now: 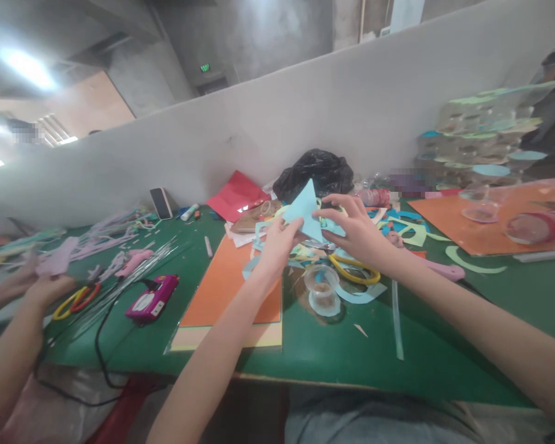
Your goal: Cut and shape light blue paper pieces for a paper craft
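Both my hands are raised over the green table [333, 345] and pinch one light blue paper piece [305, 206] between them. My left hand [277, 246] grips its lower left edge with closed fingers. My right hand [356, 231] holds its right side between thumb and fingers. Below the hands lie yellow-handled scissors [354, 271], a small clear plastic cup [322, 285] and blue and green paper offcuts.
An orange sheet [222, 287] lies at centre left, a pink glue gun [152, 297] with a black cord beside it. A co-worker's hand [46, 290] is at the far left. A black bag [314, 172], red paper, a phone and stacked clear cups stand behind.
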A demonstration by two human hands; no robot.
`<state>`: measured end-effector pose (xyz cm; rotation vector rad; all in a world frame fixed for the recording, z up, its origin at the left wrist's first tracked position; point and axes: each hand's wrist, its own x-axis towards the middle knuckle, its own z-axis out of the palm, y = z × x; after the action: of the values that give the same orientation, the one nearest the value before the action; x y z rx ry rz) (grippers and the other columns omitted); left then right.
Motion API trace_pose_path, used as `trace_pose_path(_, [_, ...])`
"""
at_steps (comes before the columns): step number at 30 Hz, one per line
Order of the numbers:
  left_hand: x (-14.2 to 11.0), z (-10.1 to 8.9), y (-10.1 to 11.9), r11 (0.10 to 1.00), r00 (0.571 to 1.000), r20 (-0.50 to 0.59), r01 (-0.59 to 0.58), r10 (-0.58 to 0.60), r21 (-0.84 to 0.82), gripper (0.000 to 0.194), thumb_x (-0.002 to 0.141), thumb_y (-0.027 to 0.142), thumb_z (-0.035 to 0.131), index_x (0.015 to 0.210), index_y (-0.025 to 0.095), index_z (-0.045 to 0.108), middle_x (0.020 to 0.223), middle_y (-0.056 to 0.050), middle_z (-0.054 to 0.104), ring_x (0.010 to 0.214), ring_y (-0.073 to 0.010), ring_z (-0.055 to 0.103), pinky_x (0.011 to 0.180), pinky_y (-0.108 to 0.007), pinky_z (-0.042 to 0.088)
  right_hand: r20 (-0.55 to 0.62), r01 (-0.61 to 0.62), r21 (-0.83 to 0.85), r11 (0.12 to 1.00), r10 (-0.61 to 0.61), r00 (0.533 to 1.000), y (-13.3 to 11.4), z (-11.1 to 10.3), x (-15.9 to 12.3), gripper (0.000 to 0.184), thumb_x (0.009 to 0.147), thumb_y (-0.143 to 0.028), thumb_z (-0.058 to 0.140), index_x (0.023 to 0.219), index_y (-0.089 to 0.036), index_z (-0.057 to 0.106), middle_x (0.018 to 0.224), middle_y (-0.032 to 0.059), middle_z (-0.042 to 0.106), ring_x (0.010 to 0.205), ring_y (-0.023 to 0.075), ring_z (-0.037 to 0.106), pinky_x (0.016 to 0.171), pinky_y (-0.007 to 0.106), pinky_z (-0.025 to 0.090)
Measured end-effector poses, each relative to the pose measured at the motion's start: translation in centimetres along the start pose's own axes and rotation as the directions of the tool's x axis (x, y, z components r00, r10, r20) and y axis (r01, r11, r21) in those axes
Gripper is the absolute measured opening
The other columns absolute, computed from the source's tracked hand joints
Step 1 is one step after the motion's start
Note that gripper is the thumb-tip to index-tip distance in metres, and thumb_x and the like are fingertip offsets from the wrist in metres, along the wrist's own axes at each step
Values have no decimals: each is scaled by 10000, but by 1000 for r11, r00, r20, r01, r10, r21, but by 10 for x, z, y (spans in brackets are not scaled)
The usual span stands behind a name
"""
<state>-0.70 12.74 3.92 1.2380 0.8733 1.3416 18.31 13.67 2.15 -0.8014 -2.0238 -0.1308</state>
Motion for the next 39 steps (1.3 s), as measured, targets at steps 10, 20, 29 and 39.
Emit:
trace_pose_path(10, [-5, 4, 5, 998, 995, 100, 13, -19, 60, 237, 829, 250, 661, 1051, 197, 596, 1028, -35, 707, 939, -150, 688, 865, -294, 544, 2, 122, 70, 990, -123, 992, 6, -7, 0, 264, 1048, -257, 461, 1090, -262, 721, 1181, 118, 640, 1081, 263, 602, 910, 450, 519])
trace_pose_path(20, [1, -10, -1, 994, 992, 87, 90, -95, 60, 181, 831, 317, 702, 892, 175, 608, 854, -4, 694, 773, -113, 692, 821, -272, 549, 49, 93, 53, 994, -96, 994, 7, -9, 1, 204, 1029, -262, 489, 1038, -236, 692, 1065, 110, 701, 1001, 269, 598, 901, 454, 494])
trace_pose_path(29, [-6, -6, 6, 965, 989, 97, 81, -109, 251, 207, 891, 381, 659, 874, 195, 568, 774, -33, 727, 748, -171, 728, 855, -383, 575, 45, -222, 328, 918, 220, 974, 5, 1, 0, 193, 992, -366, 528, 935, -234, 656, 1039, 78, 651, 984, 243, 621, 924, 432, 492])
trace_pose_path(39, [-11, -7, 9, 946, 978, 150, 94, -146, 311, 168, 932, 298, 578, 1049, 201, 650, 916, -74, 771, 870, -190, 745, 910, -373, 553, 154, -387, 389, 836, 355, 922, 0, -4, 1, 249, 964, -415, 520, 979, -231, 687, 975, 62, 714, 931, 253, 648, 867, 410, 498])
